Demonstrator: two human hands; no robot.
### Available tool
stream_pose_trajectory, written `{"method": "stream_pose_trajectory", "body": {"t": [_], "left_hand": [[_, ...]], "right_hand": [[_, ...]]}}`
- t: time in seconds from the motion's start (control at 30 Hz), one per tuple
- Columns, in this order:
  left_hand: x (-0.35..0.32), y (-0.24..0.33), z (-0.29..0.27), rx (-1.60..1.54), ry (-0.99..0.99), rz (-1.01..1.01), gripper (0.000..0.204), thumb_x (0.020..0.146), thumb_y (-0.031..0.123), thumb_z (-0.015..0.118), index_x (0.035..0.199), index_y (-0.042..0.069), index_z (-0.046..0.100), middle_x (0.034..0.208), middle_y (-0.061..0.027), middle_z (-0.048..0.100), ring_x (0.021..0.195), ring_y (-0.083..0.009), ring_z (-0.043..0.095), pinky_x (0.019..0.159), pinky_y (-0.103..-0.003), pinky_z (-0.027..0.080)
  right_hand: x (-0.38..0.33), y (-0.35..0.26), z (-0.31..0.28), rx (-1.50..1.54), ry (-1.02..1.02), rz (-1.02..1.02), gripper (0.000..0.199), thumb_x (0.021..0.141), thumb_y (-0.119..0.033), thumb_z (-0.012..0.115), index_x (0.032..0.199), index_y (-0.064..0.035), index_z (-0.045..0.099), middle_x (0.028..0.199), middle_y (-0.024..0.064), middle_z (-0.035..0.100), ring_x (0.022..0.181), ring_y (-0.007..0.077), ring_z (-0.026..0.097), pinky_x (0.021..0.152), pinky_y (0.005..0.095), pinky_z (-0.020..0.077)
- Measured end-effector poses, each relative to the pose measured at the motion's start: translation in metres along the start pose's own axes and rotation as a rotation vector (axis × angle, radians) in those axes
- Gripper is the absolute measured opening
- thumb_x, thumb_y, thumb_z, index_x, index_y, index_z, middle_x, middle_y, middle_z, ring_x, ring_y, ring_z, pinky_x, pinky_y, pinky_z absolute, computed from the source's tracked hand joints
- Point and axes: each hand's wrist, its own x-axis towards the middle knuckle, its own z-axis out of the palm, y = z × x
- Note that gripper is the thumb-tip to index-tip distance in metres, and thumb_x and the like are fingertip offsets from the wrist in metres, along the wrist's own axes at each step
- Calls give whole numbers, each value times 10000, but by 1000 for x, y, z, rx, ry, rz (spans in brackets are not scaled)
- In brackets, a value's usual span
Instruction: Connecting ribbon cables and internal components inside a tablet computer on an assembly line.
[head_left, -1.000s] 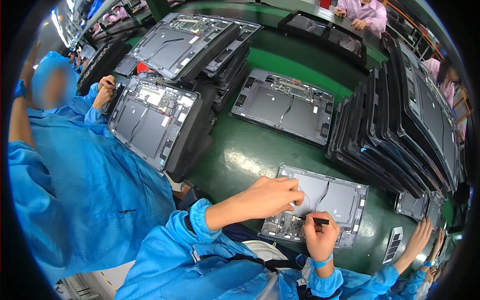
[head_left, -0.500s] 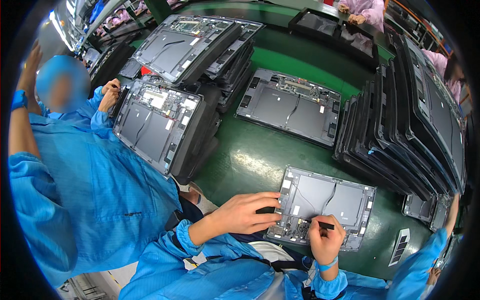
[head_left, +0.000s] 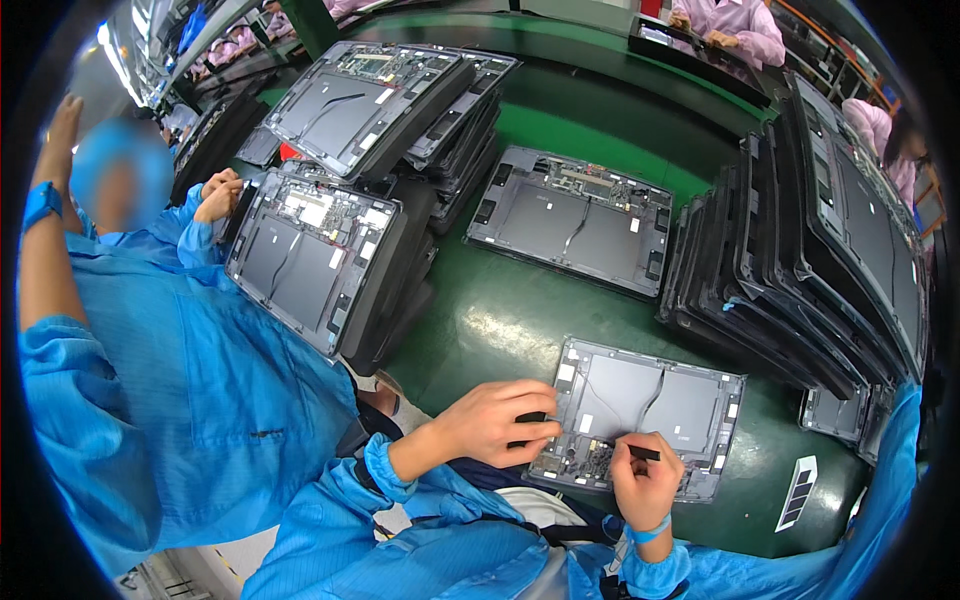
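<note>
An open grey laptop chassis (head_left: 650,400) lies on the green table in front of me, its inner parts facing up. My left hand (head_left: 495,425) rests at the chassis's left edge, fingers closed on a small black part (head_left: 530,418). My right hand (head_left: 645,485) sits at the chassis's near edge and pinches a thin black tool (head_left: 640,453) whose tip points left at the circuit area (head_left: 590,462). Both sleeves are blue, and the right wrist wears a blue strap.
Another open chassis (head_left: 575,215) lies farther back. Stacks of chassis stand at the right (head_left: 790,260) and at the left (head_left: 320,250). A co-worker in a blue coat (head_left: 180,370) stands close on my left. People in pink (head_left: 735,30) work across the green table (head_left: 500,320).
My left hand has slid down the chassis's left edge toward me and now grips a small black part. My right hand stays at the near edge with the tool.
</note>
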Motion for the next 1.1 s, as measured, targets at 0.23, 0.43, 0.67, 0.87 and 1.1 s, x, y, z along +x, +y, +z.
{"method": "stream_pose_trajectory", "body": {"t": [0.23, 0.43, 0.67, 0.87, 1.1], "left_hand": [[2, -4, -3, 23, -49, 26, 224, 730, 117, 745, 953, 130, 723, 1030, -73, 621, 972, -289, 652, 698, -367, 578], [8, -5, -5, -116, -35, -78, 221, 731, 90, 742, 947, 131, 748, 1065, -84, 610, 1023, -308, 613, 767, -380, 558], [9, -19, -2, -235, 184, -258, 177, 787, 137, 750, 960, 100, 742, 1134, -79, 606, 1106, -298, 596, 891, -408, 526], [22, -34, -6, 19, 102, -85, 244, 762, 160, 786, 1000, 133, 738, 1180, -91, 630, 1214, -323, 599, 967, -459, 501], [25, -40, -6, 115, 59, -3, 242, 778, 174, 734, 1014, 128, 712, 1169, -101, 638, 1174, -316, 626, 885, -416, 563]], "right_hand": [[1, 0, 0, 2, -8, 2, 69, 825, 34, 712, 886, 28, 680, 767, 99, 648, 583, 105, 628, 496, 228, 484], [20, -28, -17, -11, -10, -149, 72, 821, 28, 692, 893, 17, 692, 800, 121, 664, 682, 204, 651, 608, 310, 508], [65, -28, -2, -405, -229, -399, 136, 836, -67, 687, 950, -19, 631, 895, 130, 615, 842, 319, 587, 759, 410, 453], [82, -11, 10, -655, -342, -508, 110, 821, -140, 718, 869, -79, 640, 766, 68, 652, 721, 274, 629, 697, 383, 477], [86, -9, 10, -462, -324, -427, 46, 833, -80, 674, 862, -46, 664, 773, 137, 683, 722, 334, 663, 687, 427, 505]]}}
